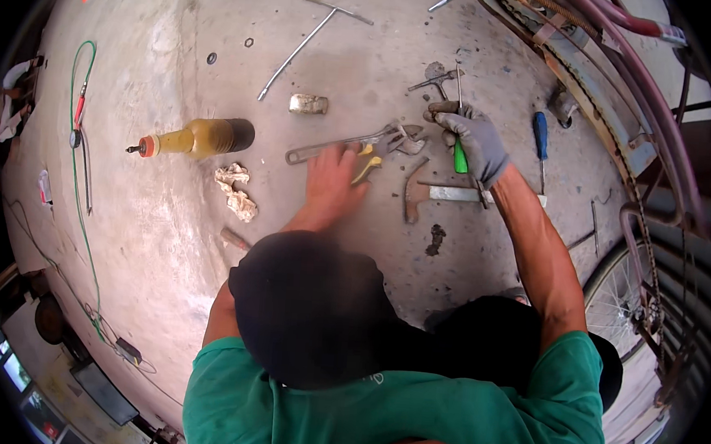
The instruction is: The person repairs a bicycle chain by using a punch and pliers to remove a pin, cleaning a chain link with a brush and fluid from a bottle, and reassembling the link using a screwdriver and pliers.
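Note:
My left hand [334,174] reaches onto the yellow-handled pliers [367,167] and an adjustable wrench [306,153], fingers slightly apart. My right hand [474,144], in a grey glove, is closed on a green-handled screwdriver [460,158], its shaft pointing away from me. Below that hand lies a hammer [416,196] with a pale handle, and to its right a blue screwdriver [540,136]. A small T-shaped tool [437,86] is just beyond my right fingers. A metal block [308,103] sits beyond the wrench.
A bicycle [658,135] with chain and wheel stands along the right. On the concrete floor [151,234] are a yellow oil bottle [190,139], crumpled rag [237,198], long T-handle wrenches [292,59] and a green cable [83,222] at left.

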The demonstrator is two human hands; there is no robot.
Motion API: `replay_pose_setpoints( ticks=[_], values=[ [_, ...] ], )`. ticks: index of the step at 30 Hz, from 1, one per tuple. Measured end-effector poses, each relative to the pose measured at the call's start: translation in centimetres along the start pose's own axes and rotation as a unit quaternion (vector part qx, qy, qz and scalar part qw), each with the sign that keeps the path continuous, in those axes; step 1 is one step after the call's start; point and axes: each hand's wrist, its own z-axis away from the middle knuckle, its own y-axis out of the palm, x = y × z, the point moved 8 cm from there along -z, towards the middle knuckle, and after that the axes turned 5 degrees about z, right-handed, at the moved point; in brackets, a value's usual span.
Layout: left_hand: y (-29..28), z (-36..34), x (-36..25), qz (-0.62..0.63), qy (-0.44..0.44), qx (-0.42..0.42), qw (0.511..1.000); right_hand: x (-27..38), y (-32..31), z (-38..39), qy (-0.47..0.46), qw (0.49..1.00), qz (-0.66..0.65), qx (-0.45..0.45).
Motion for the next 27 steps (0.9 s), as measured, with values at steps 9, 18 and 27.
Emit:
replay_pose_setpoints(
  ticks=[9,18,27],
  values=[
    [-1.2,-3.7,-0.7,0.101,0.036,-0.016,0.994,0.3,1.0,2.6,0.067,0.998,0.007,0.007],
    [1.9,-2.8,-2.2,-0.010,0.091,-0.007,0.996,-0.3,1.1,2.7,0.055,0.998,-0.010,0.009],
    [1.7,-1.2,-3.3,0.067,0.147,0.018,0.987,0.3,2.7,3.8,0.082,0.989,-0.121,0.017]
  ],
)
